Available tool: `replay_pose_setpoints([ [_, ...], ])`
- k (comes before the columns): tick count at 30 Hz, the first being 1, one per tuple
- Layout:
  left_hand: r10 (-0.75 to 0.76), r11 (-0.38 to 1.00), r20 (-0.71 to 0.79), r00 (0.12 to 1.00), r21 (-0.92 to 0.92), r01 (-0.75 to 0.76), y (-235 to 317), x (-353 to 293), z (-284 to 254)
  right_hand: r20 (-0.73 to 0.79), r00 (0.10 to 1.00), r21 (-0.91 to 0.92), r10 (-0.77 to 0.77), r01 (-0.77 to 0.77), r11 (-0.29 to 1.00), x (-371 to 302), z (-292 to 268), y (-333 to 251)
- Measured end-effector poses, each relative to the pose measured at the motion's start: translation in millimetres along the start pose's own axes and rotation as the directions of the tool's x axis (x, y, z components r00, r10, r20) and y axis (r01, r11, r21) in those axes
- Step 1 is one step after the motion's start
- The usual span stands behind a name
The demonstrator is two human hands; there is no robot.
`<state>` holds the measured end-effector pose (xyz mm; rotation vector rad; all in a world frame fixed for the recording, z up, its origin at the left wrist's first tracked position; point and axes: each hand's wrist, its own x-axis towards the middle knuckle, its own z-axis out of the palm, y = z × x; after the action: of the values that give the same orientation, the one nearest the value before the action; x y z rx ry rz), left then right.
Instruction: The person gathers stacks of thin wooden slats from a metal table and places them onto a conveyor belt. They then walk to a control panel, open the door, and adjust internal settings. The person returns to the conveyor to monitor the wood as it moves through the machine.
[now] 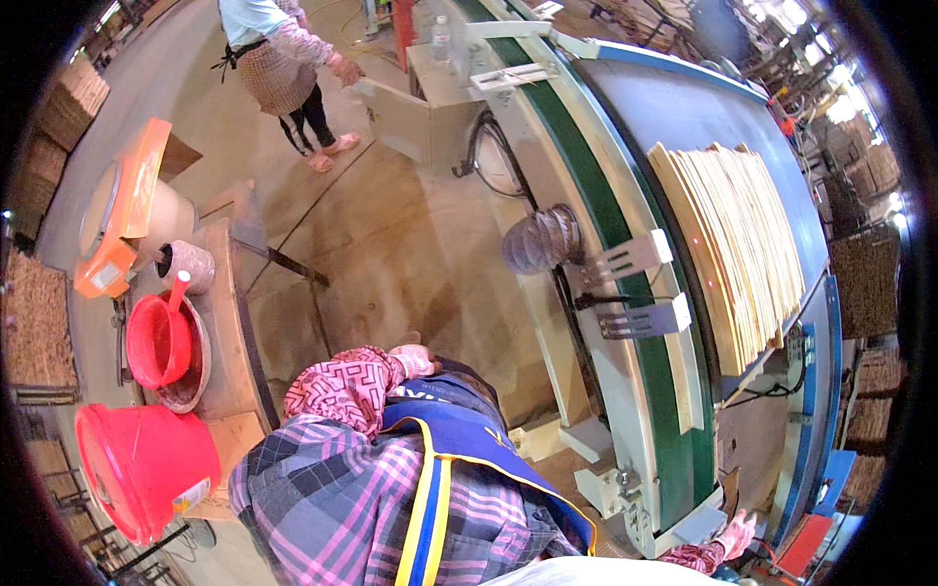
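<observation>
My left hand (415, 359), below a pink patterned sleeve (337, 388), rests by the dark cloth over my lap, next to my blue apron (459, 430) with yellow edging. Its fingers are too small and folded from sight to read. Reaching out at the lower right, my right hand (737, 535) has its fingers apart, with no held thing visible. It is close to the near end of the green conveyor belt (679, 444) and a red-and-blue part (806, 544) of the machine frame. A stack of thin wooden sheets (733, 249) stands on the dark roller table beyond the belt.
Left of me are a lidded red bucket (151, 469), a red dipper (159, 340) in a basin, and an orange-and-white machine (132, 220). A co-worker (274, 68) stands at a beige cabinet (401, 122). Metal brackets (630, 259) and a grey hose (537, 242) flank the belt.
</observation>
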<state>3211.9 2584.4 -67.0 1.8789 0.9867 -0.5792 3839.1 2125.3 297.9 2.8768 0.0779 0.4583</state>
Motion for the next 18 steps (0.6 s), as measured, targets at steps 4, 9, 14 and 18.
replay_pose_setpoints([
  [4, -0.187, 0.978, 0.021, 0.982, -0.085, 0.188, -32.4, 3.5, -28.5, -0.368, 0.896, 0.128, -0.248, 0.313, 0.941, -48.0, -48.0, -112.1],
  [9, -0.115, 0.976, 0.046, 0.992, -0.178, 0.121, -66.8, 28.1, -63.8, -0.578, 0.696, 0.526, -0.426, 0.717, 0.457, -108.1, -90.4, -278.4],
  [14, -0.131, 0.96, -0.051, 0.99, -0.255, 0.114, -119.6, 22.4, -109.3, -0.616, 0.27, 0.474, -0.74, 0.878, -0.074, -274.9, -130.3, -465.1],
  [18, -0.254, 0.885, -0.14, 0.957, -0.432, 0.172, -163.7, 28.7, -133.7, -0.491, -0.014, 0.589, -0.871, 0.731, -0.344, -382.0, -117.1, -573.9],
])
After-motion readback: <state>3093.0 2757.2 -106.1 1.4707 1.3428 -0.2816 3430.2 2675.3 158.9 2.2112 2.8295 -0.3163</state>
